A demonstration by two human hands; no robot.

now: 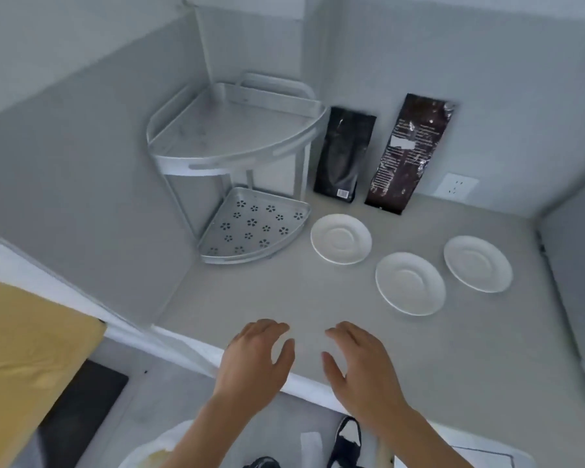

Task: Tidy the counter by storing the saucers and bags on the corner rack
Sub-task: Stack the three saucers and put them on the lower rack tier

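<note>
A silver two-tier corner rack (196, 163) stands in the counter's far corner; its upper shelf and its perforated lower shelf (217, 238) hold nothing. Two dark bags lean on the back wall to its right: a black one (343, 157) and a taller brown printed one (409, 153). Three white saucers lie on the counter in a row: left (341, 238), middle (410, 283), right (478, 263). My left hand (255, 363) and my right hand (360, 364) hover over the counter's near edge, fingers apart, holding nothing, well short of the saucers.
The grey counter (284, 298) is boxed in by walls at the left and back, with a wall socket (456, 188) low on the back wall. A grey panel (574, 282) rises at the right edge. A yellow surface (24, 349) lies below left, off the counter.
</note>
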